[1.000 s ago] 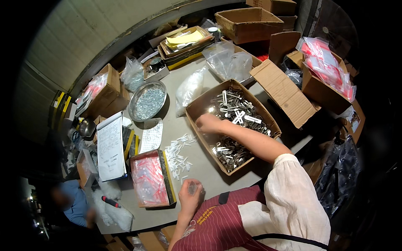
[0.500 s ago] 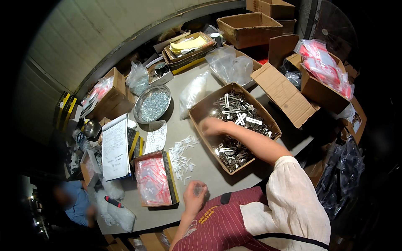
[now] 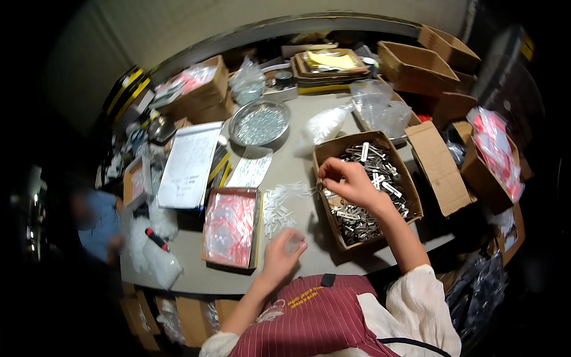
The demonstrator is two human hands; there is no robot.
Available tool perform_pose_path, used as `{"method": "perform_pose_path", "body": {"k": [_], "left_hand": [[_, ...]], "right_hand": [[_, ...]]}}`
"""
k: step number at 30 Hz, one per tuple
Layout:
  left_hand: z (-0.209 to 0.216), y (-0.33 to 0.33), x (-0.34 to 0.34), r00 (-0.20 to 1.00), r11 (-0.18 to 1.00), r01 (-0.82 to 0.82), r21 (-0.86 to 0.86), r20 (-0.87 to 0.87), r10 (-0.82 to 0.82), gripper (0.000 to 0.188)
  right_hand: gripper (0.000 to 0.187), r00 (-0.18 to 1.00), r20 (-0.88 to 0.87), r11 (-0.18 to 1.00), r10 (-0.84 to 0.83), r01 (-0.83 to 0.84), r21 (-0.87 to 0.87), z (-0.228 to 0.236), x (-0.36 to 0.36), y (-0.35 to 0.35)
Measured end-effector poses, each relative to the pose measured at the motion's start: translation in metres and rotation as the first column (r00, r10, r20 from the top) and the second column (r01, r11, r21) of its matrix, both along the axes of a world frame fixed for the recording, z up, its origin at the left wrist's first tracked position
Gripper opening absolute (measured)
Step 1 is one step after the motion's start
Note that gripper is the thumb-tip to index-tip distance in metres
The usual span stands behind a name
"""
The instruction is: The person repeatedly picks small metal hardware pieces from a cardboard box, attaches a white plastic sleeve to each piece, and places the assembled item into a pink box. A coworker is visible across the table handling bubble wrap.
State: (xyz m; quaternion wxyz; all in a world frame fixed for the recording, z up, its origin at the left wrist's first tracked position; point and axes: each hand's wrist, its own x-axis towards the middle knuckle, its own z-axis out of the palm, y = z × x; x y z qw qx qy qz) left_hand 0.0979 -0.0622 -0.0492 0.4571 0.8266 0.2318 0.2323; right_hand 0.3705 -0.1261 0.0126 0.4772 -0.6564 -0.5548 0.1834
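My left hand (image 3: 281,257) is closed around a small clear plastic bag (image 3: 293,242), close to the front of the table. Just beyond it lies a loose pile of short white plastic sticks (image 3: 278,209). My right hand (image 3: 352,183) hovers over the left wall of a cardboard box (image 3: 326,208) full of metal clips (image 3: 372,221). Its thumb and fingers are pinched together at the tips. Something small and thin seems to stick out there, too blurred to name.
A box of pink-and-clear plastic bags (image 3: 231,229) sits left of the sticks. Behind are a notepad (image 3: 189,160), a metal bowl of small shiny pieces (image 3: 260,125) and a white-filled bag (image 3: 324,126). A red-and-black tool (image 3: 156,239) lies on bags at left; a person (image 3: 98,223) is beyond.
My right hand has come up out of the clips to the box's left wall. The left hand, still with the clear bag, is nearer the white sticks. The whole view has turned.
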Motion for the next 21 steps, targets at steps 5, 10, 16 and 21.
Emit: {"method": "perform_pose_path", "body": {"k": [5, 10, 16, 21], "left_hand": [[0.006, 0.0, 0.021, 0.997, 0.994, 0.019, -0.108, 0.075, -0.011, 0.025], [0.007, -0.003, 0.021, 0.992, 0.984, 0.078, -0.158, 0.114, -0.061, 0.027], [0.02, -0.005, 0.009, 0.998, 0.992, -0.01, -0.125, 0.062, 0.018, 0.028], [-0.007, -0.002, 0.01, 0.995, 0.994, 0.029, 0.104, 0.092, -0.039, 0.025]], "right_hand": [[0.015, 0.861, 0.467, 0.968, 0.202, -0.247, 0.037, 0.044, -0.078, -0.035], [0.031, 0.763, 0.625, 0.946, 0.164, -0.301, 0.118, 0.033, -0.102, -0.044], [0.029, 0.889, 0.403, 0.967, 0.217, -0.253, 0.037, 0.018, -0.101, -0.043], [0.022, 0.899, 0.333, 0.959, 0.283, -0.259, -0.116, 0.01, -0.105, -0.034]]}}
